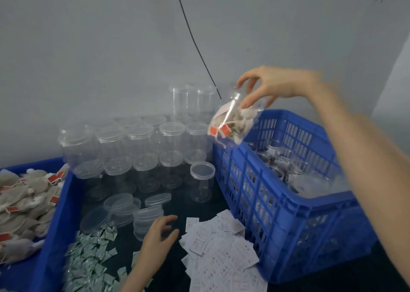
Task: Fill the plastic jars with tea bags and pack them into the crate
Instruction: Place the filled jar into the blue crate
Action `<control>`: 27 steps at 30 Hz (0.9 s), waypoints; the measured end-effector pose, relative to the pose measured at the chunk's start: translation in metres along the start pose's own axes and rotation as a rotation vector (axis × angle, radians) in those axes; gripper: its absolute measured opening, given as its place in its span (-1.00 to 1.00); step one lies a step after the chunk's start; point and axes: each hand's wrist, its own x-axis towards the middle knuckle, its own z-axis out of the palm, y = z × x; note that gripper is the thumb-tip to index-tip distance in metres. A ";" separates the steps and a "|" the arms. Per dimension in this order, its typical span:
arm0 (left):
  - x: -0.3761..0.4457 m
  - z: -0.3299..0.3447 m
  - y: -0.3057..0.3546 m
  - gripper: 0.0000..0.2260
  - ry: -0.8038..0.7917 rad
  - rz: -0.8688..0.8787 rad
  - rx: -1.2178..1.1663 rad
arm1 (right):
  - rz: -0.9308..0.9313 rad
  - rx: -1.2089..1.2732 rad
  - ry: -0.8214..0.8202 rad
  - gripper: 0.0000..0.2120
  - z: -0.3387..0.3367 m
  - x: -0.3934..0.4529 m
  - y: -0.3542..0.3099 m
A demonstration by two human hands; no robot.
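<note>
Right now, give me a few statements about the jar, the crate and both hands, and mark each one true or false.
1. The right hand holds a filled jar above the blue crate. True.
2. The held jar is empty. False: tea bags with red tags show inside.
3. The left hand grips a lid. False: it holds nothing, hovering near the loose lids.
4. The crate already contains jars. True.
5. Loose tea bags lie in a blue tray at left. True.
</note>
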 end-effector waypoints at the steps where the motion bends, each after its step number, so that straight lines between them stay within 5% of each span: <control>1: 0.001 0.001 0.000 -0.75 0.003 0.001 0.001 | 0.037 0.018 0.022 -0.26 -0.010 -0.001 0.010; 6: 0.008 0.009 -0.001 -0.73 -0.004 0.012 0.025 | 0.235 0.024 0.083 -0.50 -0.036 -0.003 0.074; 11: 0.015 0.019 -0.003 -0.71 -0.022 0.014 0.051 | 0.374 -0.056 0.059 -0.42 -0.019 0.006 0.126; 21: 0.026 0.027 -0.007 -0.71 -0.052 0.012 0.088 | 0.318 -0.204 -0.249 -0.25 0.062 0.060 0.152; 27: 0.029 0.023 -0.014 -0.69 -0.036 -0.017 0.090 | 0.277 -0.243 -0.269 -0.20 0.084 0.083 0.158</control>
